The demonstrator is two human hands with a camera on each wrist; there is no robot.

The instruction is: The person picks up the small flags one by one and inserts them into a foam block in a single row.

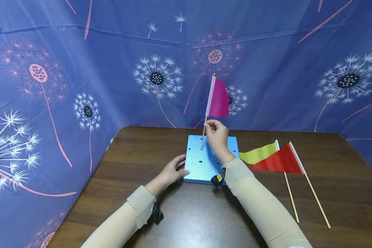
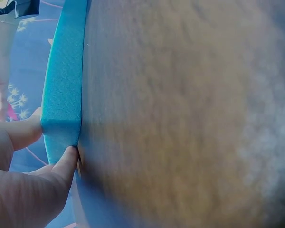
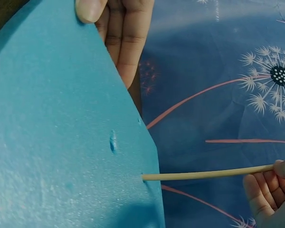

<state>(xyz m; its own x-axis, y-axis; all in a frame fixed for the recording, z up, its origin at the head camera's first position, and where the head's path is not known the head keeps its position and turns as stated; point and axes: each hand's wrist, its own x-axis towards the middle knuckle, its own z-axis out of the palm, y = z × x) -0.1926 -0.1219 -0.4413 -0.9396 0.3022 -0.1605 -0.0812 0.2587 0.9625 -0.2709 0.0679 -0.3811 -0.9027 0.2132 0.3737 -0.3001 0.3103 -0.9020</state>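
Observation:
A blue foam board [image 1: 193, 172] with several small holes lies on the table. My right hand [image 1: 217, 136] pinches the wooden stick of a magenta flag [image 1: 219, 100]. The stick stands nearly upright, its lower end in a hole of the board, as the right wrist view shows at the stick [image 3: 204, 175]. My left hand [image 1: 172, 171] grips the board's left edge near the front corner. In the left wrist view its fingers [image 2: 64, 164] press on the foam at that corner. A red flag [image 1: 282, 160] and a yellow-green flag [image 1: 260, 154] lie right of the board.
The brown wooden table [image 1: 136, 151] ends at the back against a blue cloth [image 1: 111, 51] printed with dandelions. The red flag overlaps the yellow-green one, and both sticks point toward the front right.

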